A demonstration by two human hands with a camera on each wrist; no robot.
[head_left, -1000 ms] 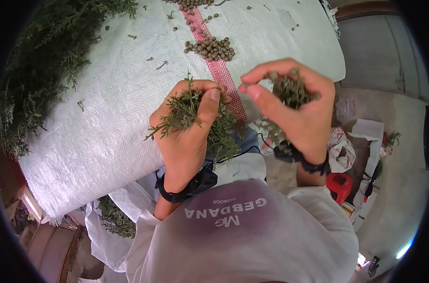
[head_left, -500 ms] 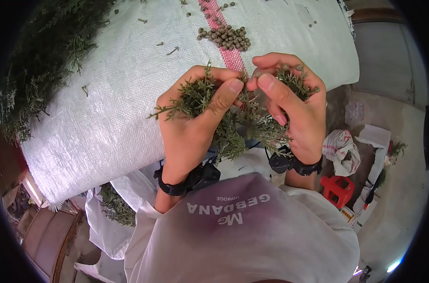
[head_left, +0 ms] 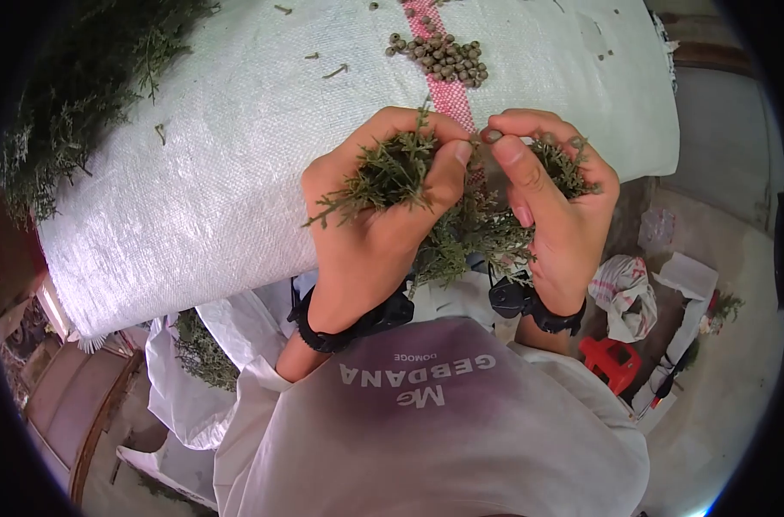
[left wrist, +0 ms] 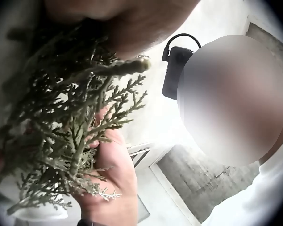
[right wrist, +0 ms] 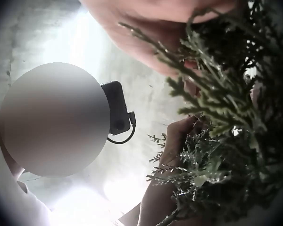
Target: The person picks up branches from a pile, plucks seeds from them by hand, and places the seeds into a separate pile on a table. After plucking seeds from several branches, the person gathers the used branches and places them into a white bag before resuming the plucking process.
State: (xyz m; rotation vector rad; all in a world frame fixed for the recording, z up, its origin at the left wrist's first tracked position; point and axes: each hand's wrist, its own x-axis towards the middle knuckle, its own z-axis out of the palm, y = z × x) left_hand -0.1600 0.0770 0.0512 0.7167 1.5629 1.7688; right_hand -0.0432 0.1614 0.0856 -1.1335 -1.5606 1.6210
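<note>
My left hand [head_left: 366, 220] grips a green conifer sprig [head_left: 392, 172], with thumb and forefinger pinching it near its right side. Close beside it, my right hand [head_left: 573, 224] holds a small round brown cone [head_left: 493, 136] between thumb and forefinger tips. More foliage with round cones [head_left: 569, 164] shows inside the curve of the right hand. Leafy twigs [head_left: 469, 237] hang below and between both hands. In the left wrist view, a cut stem end [left wrist: 141, 65] sticks out of the foliage. Dense sprays [right wrist: 203, 113] partly hide the fingers in the right wrist view.
A white woven sack [head_left: 194, 215] with a red stripe lies before me. On it sit a pile of round cones [head_left: 448, 60] and a heap of conifer branches [head_left: 82, 95]. A red stool [head_left: 612, 362] and a crumpled bag [head_left: 625, 293] stand on the right floor.
My right hand has come from apart to close beside the left hand's fingertips. A round cone now shows clearly between its thumb and forefinger. The sack has shifted up and right in view.
</note>
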